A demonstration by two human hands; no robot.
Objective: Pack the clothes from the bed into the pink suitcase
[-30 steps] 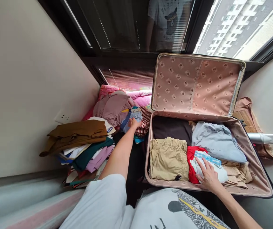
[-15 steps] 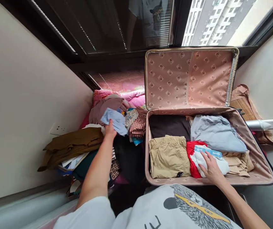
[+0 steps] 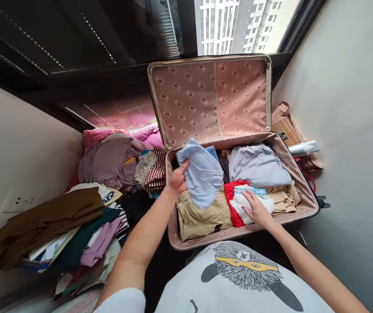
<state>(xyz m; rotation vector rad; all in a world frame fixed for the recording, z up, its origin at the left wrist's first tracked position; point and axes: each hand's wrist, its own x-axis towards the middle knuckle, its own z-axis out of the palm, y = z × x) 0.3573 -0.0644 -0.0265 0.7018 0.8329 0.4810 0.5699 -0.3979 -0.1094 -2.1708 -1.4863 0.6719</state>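
Two pale walls (image 3: 345, 143) flank the open suitcase (image 3: 189, 102) and dark-framed window (image 3: 220, 27).

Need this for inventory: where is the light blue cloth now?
In the head view, the left hand holds the light blue cloth over the left side of the open suitcase, partly hiding the khaki garment.
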